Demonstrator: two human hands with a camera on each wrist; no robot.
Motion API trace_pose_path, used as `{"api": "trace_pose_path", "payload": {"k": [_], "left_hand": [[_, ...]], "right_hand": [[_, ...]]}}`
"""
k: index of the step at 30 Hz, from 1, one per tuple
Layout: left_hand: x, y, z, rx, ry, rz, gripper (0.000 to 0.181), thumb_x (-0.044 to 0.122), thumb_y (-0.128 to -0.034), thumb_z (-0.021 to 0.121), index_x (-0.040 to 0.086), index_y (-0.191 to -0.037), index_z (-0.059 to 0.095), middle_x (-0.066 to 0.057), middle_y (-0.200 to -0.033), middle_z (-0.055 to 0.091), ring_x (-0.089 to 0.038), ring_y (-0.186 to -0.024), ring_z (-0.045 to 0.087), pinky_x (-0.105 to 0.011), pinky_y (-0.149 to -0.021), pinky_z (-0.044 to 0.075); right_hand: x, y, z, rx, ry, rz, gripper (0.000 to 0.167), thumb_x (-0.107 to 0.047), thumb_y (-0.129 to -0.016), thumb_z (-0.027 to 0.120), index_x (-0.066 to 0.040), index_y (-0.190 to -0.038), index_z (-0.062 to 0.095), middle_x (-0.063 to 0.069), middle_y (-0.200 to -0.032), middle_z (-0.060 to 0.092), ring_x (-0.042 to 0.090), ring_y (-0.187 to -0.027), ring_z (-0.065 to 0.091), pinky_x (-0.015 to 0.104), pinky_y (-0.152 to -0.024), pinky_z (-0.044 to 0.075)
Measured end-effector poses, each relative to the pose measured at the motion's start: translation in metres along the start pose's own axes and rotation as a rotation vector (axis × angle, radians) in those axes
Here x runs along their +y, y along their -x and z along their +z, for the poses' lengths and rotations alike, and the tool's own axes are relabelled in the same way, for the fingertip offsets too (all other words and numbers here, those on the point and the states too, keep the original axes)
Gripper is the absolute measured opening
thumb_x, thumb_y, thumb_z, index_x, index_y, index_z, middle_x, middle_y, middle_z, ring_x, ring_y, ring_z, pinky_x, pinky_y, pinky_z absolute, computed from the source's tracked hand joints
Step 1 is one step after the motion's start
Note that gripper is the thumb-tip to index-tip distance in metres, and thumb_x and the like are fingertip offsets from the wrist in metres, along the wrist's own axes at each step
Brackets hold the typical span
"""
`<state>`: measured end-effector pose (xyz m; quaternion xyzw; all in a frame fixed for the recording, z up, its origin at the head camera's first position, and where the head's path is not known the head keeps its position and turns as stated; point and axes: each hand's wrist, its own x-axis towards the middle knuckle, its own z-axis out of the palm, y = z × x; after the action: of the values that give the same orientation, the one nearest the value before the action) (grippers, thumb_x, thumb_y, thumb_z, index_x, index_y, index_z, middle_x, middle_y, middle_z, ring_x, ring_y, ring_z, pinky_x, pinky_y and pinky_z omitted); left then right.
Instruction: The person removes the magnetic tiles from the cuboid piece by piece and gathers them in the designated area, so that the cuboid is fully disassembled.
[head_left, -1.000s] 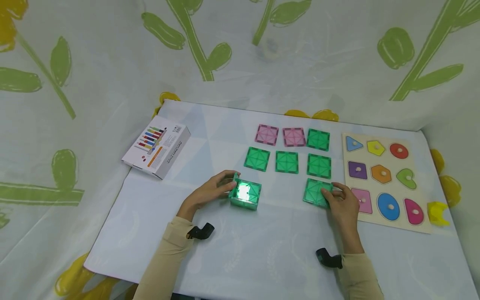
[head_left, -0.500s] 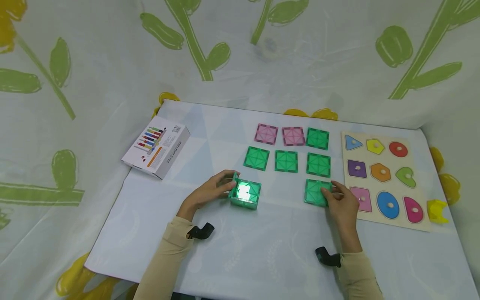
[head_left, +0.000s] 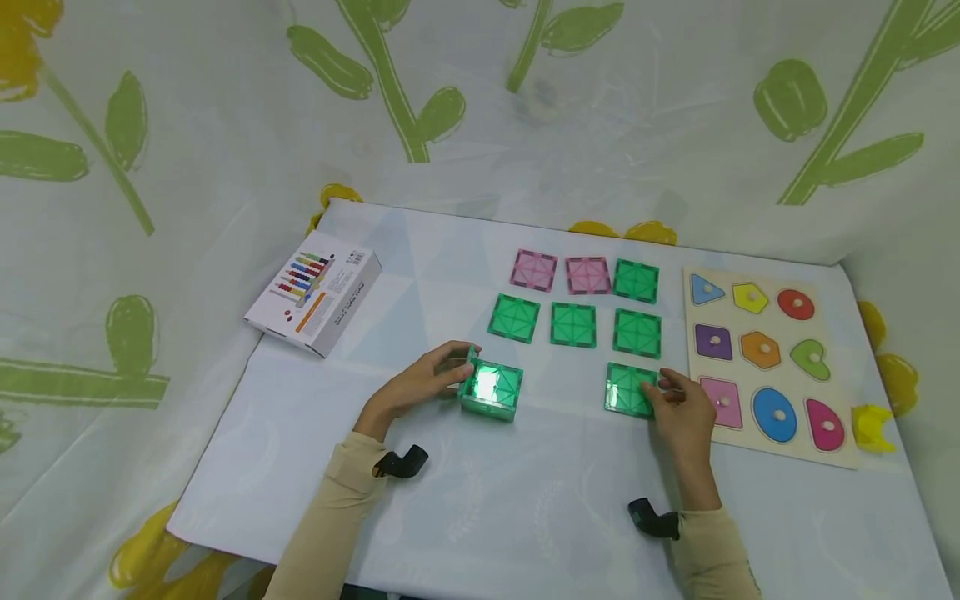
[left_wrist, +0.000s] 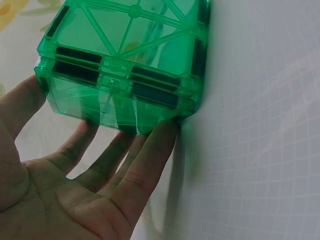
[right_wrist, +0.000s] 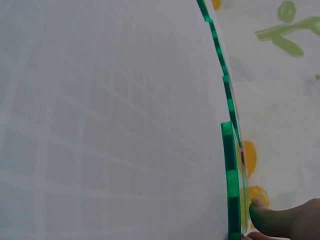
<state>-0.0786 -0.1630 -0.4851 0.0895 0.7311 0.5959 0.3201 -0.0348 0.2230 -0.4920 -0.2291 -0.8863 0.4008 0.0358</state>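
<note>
In the head view my left hand [head_left: 420, 383] holds the left side of a box built of green magnetic tiles [head_left: 495, 387]. The left wrist view shows its fingertips and thumb against one wall of this see-through box [left_wrist: 120, 75], some fingers visible through the plastic. At the right, my right hand [head_left: 686, 417] pinches the right edge of a flat green magnetic tile [head_left: 626, 390], thumb on its upper face. The right wrist view catches that tile [right_wrist: 231, 175] edge-on beside the thumb; the other fingers are mostly out of frame.
Behind the hands lie rows of flat tiles: pink ones [head_left: 534, 271] and several green ones [head_left: 573, 325]. A wooden shape puzzle [head_left: 765, 387] sits right of my right hand, with a yellow piece [head_left: 872, 427] beside it. A white box [head_left: 313, 292] occupies the table's left side.
The tile in my right hand has shifted and turned slightly, its edges now squarer to the row behind. My left hand and the green box have stayed in place.
</note>
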Motion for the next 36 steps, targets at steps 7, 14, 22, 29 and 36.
{"api": "trace_pose_path", "payload": {"k": [7,14,22,29,36], "left_hand": [[-0.001,0.0,0.0,0.0,0.0,0.009,0.052,0.033,-0.1038,0.056,0.015,-0.15,0.039,-0.012,-0.159,0.038,-0.035,-0.146,0.04,-0.05,-0.11,0.049],[0.001,0.0,0.0,-0.004,-0.002,0.005,0.053,0.034,-0.1032,0.057,0.015,-0.15,0.039,-0.012,-0.159,0.039,-0.035,-0.146,0.04,-0.049,-0.109,0.049],[-0.001,-0.001,0.0,0.0,-0.001,0.003,0.053,0.033,-0.1037,0.056,0.015,-0.15,0.038,-0.012,-0.159,0.037,-0.036,-0.145,0.042,-0.049,-0.108,0.05],[-0.001,-0.001,0.0,0.006,0.012,-0.003,0.053,0.032,-0.1036,0.056,0.014,-0.15,0.039,-0.012,-0.159,0.037,-0.036,-0.147,0.039,-0.05,-0.109,0.05],[0.002,0.001,0.001,0.01,0.005,-0.014,0.052,0.034,-0.1035,0.056,0.017,-0.15,0.039,-0.01,-0.159,0.038,-0.034,-0.146,0.04,-0.052,-0.11,0.048]], "right_hand": [[0.0,0.001,-0.001,0.017,-0.004,-0.016,0.041,-0.017,-0.095,0.07,-0.002,-0.132,0.063,0.02,-0.118,0.066,0.026,-0.102,0.059,0.006,-0.07,0.037],[-0.008,0.006,-0.001,0.069,-0.052,-0.09,0.032,-0.02,-0.096,0.069,-0.005,-0.125,0.069,0.016,-0.116,0.071,0.001,-0.093,0.056,0.007,-0.073,0.039],[-0.033,0.011,0.017,-0.082,-0.123,-0.269,0.03,-0.029,-0.096,0.07,-0.009,-0.117,0.074,0.01,-0.117,0.075,-0.004,-0.094,0.062,0.007,-0.08,0.048],[-0.055,0.028,0.044,-0.375,-0.176,-0.393,0.039,-0.031,-0.094,0.072,-0.01,-0.127,0.069,0.009,-0.131,0.069,0.029,-0.127,0.06,0.049,-0.103,0.054],[-0.062,0.043,0.068,-0.645,-0.241,-0.482,0.051,-0.029,-0.09,0.077,-0.015,-0.137,0.062,0.005,-0.139,0.064,0.03,-0.136,0.053,0.053,-0.11,0.047]]}}
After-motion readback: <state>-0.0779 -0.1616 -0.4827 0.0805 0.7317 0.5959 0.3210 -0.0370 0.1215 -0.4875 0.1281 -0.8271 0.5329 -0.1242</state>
